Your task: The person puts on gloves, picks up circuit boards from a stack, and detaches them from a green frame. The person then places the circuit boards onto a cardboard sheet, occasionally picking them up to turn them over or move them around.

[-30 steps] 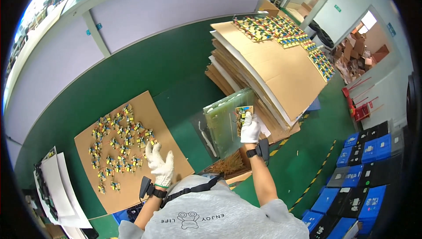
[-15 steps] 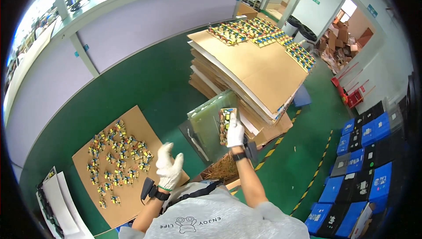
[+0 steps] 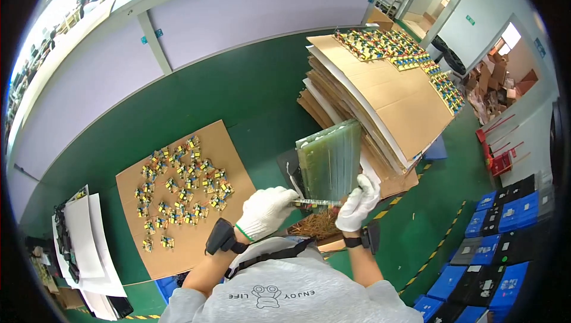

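Both my hands wear white knit gloves and meet in front of my body. Between them is a circuit board panel, seen nearly edge-on. My left hand is closed on its left end, fingertips pinching the edge. At the right end, my right hand holds it with the thumb side, its other fingers raised. Just beyond the panel stands a block of greenish translucent sheets. To the left, several small circuit boards with yellow parts lie spread on a flat cardboard sheet.
A tall cardboard stack rises at the far right, with circuit board panels along its back edge. Brown straw-like scraps lie below my hands. Blue and black crates line the right side. White boards lean at the left.
My left hand has come right from open air to grip the panel. The panel, face-up in my right hand before, is now turned edge-on between both hands. The view has shifted left.
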Available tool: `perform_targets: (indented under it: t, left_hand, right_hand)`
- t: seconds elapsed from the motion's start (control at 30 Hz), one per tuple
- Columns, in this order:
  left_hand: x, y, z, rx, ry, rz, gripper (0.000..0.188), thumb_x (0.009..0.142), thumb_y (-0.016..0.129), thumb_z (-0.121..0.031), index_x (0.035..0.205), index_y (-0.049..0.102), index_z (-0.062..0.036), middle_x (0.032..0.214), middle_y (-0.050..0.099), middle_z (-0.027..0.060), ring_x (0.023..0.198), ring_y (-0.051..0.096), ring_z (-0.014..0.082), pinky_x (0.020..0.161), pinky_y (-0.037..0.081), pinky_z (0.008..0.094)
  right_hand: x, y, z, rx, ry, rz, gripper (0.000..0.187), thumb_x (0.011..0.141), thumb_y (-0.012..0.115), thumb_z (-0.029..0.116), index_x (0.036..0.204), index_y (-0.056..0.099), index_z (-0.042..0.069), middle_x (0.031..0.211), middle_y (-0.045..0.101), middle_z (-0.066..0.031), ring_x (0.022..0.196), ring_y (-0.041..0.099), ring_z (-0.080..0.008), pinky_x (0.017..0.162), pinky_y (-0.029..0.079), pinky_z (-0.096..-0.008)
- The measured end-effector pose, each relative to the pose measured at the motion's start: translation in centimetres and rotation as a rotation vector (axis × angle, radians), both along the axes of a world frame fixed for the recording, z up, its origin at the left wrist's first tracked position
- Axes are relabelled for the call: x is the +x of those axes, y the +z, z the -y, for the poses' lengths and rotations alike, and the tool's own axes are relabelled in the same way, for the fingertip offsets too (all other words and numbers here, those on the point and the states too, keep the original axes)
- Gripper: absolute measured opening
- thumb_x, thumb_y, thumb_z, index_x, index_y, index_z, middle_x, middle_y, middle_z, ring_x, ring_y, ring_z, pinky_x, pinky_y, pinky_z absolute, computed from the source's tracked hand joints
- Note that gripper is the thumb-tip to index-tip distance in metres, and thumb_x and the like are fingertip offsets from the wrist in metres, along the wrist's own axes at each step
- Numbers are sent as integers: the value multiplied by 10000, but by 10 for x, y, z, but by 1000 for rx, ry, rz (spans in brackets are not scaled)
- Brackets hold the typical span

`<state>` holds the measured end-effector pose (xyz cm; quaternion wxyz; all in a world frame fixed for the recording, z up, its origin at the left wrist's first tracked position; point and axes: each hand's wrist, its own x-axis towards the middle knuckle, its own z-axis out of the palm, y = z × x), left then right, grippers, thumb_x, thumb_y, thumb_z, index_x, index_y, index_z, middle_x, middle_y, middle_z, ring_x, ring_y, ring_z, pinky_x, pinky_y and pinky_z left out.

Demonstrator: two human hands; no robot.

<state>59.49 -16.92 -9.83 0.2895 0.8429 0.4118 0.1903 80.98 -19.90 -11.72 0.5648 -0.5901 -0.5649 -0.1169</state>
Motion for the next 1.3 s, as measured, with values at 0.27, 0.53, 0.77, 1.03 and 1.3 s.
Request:
perform_targets:
  t: [0.27,0.53,0.77,1.03,1.3]
  left_hand:
    - [14,8,-5,188,-184,-199,180,765,646,-154,927,576,-124,843,600,48,826,631,269,699,525,392]
    - [9,25,-18,60,3,-11,838,752,748,-268,1433,289,-99,1253,505,223,1115,544,391,919,473,451]
    - [-17,-9,-30,-83,241,221,881,785,736,-299,1454,243,-6,1430,361,260,1262,445,417,1033,403,429]
    - [-21,-42,-19,-188,374,293,816,803,711,-284,1455,280,-47,1399,417,216,1094,585,349,930,485,409]
    - [-12,-57,-10,-177,434,376,721,815,704,-242,1412,359,-31,1344,482,187,994,626,296,863,511,383]
  right_hand:
    - [-4,11,8,-674,493,577,404,752,701,485,771,584,99,694,568,-77,669,587,-285,598,434,-402]
    - [23,-48,9,-495,154,194,418,710,785,448,777,589,85,678,584,-102,605,599,-305,542,464,-398]
    - [34,-84,-34,-521,-267,-185,486,738,776,475,862,582,47,769,644,-161,697,630,-344,630,483,-426]
    - [44,-90,-52,-423,-242,-172,444,753,775,444,824,575,54,690,636,-147,618,623,-349,570,482,-419]
    - [63,-94,-53,-473,-83,-178,435,772,762,427,828,582,35,711,648,-161,653,643,-347,597,490,-414]
